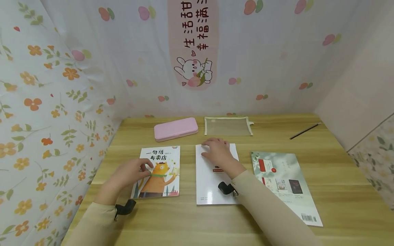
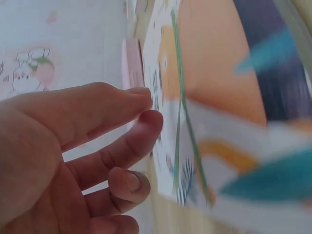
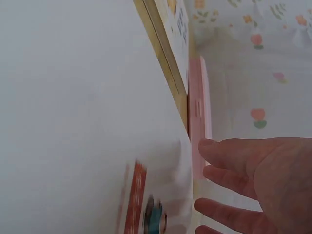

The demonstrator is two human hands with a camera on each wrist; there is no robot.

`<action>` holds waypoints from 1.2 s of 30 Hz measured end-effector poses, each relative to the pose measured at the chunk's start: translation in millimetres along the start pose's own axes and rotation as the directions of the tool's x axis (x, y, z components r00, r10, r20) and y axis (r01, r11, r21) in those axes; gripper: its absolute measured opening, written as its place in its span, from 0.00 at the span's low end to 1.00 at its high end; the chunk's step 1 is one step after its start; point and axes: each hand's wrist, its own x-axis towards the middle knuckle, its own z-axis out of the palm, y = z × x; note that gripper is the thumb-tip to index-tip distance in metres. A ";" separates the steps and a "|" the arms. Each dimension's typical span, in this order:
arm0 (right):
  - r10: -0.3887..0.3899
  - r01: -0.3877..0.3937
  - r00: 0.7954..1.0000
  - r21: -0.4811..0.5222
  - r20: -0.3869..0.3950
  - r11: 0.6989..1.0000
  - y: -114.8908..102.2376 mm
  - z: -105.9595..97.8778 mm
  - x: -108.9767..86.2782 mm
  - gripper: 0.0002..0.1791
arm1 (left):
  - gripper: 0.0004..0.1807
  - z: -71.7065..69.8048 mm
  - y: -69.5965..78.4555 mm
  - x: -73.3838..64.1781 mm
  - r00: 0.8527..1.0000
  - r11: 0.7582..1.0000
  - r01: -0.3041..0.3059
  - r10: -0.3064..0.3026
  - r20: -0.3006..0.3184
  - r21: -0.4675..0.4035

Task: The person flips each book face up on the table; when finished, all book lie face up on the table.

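On the left of the table lies a picture book (image 1: pixel 157 186) with an orange bear on its cover. My left hand (image 1: pixel 123 174) hovers at its left side with loosely bent fingers. The left wrist view shows thumb and fingertips (image 2: pixel 148 124) close to the cover, pinching nothing. A white book (image 1: pixel 205 181) with a small red label lies flat in the middle. My right hand (image 1: pixel 220 155) is over its upper part, fingers spread and relaxed. In the right wrist view the fingers (image 3: pixel 224 151) hold nothing; whether they touch the book I cannot tell.
Behind the books lie a pink pencil case (image 1: pixel 176 129) and a mesh zip pouch (image 1: pixel 227 127). A pale green magazine (image 1: pixel 297 201) is at the right, partly under my right sleeve. A dark pencil or pen (image 1: pixel 304 131) lies far right. Patterned curtains enclose the table.
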 end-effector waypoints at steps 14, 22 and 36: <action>0.040 -0.038 0.995 0.030 -0.093 0.999 64.7 -29.5 -29.4 0.22 | 0.03 24.3 44.1 20.2 0.991 0.991 -0.133 0.133 -0.019 -0.021; 0.009 -0.009 0.996 0.005 -0.090 1.000 109.8 -40.4 -42.7 0.23 | 0.07 46.0 68.6 27.2 0.976 0.979 -0.204 0.205 -0.068 0.017; -0.176 0.176 0.984 -0.010 -0.013 0.984 137.1 -44.8 -44.0 0.26 | 0.25 64.4 97.3 24.1 0.961 0.959 -0.276 0.277 0.003 0.055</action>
